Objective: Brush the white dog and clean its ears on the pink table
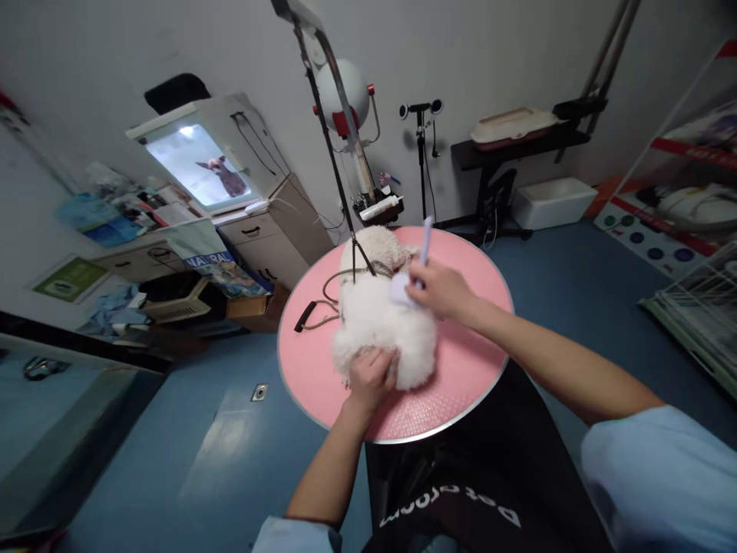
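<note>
A fluffy white dog (383,315) is on the round pink grooming table (466,376), its rear toward me and its head at the far side. My right hand (441,288) is closed around a pale lavender slicker brush (425,244), whose head lies against the fur on the dog's right flank. Curled into the fur at the hindquarters, the fingers of my left hand (373,372) are closed; fur partly hides the fingertips. A tan cord leash (325,322) with a black handle (305,316) rests to the dog's left. A thin black strap (339,177) comes down to the dog's back.
A metal grooming arm (339,69) rises behind the table, beside a small tool tray (377,209). A lit glass-fronted cabinet (196,165) with a hairless dog stands at left. Another black table (518,150) is against the wall. A wire rack (702,315) stands at right.
</note>
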Available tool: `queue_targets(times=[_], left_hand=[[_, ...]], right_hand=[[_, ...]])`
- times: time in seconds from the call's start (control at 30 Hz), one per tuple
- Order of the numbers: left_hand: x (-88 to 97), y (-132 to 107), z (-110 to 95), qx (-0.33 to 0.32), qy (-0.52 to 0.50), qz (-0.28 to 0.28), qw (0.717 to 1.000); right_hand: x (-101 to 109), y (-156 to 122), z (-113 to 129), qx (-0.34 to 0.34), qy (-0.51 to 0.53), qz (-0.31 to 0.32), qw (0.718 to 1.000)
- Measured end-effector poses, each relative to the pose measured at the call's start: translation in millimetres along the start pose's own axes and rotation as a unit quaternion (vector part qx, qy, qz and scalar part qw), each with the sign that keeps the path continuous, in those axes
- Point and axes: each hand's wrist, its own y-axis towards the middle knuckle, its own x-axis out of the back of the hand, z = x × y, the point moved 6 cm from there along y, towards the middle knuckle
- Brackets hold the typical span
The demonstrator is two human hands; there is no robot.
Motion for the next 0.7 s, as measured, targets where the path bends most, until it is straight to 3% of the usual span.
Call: queue_targets(times=[0.07,0.1,0.2,0.33,0.47,0.6,0.63,0.7], left_hand=[[-1.8,-0.4,-1.1,0.002,-0.002,0.007,1.0],[-2.1,-0.5,-1.5,0.002,-0.003,0.007,1.0],[0.1,0.7,-0.4,0.008,-0.022,-0.001,1.0],[4.8,3.6,7.9,0.058,-0.083,0.016,0.995],[11.4,4.6,12.1,0.075,-0.098,0.014,0.992],[9.7,1.1,15.3,0.095,-0.094,0.035,0.99],[8.4,-0.6,16.1,0.1,-0.099,0.044,0.989],[5.5,-4.9,18.6,0.116,-0.129,0.071,0.982]], right_hand=[[9.2,-3.4,-7.1,-0.052,-0.031,-0.073,0.996],[8.1,-4.8,-5.3,-0.035,-0.028,-0.069,0.997],[-8.1,-8.6,4.4,0.05,0.006,0.033,0.998],[2.4,-8.8,-7.3,-0.047,-0.027,-0.07,0.996],[-5.0,-6.6,12.5,0.048,0.02,0.02,0.998],[11.2,-2.7,15.2,-0.02,0.005,-0.086,0.996],[8.5,-0.4,19.0,0.008,0.028,-0.066,0.997],[-7.2,4.6,24.6,0.083,0.108,0.052,0.989]])
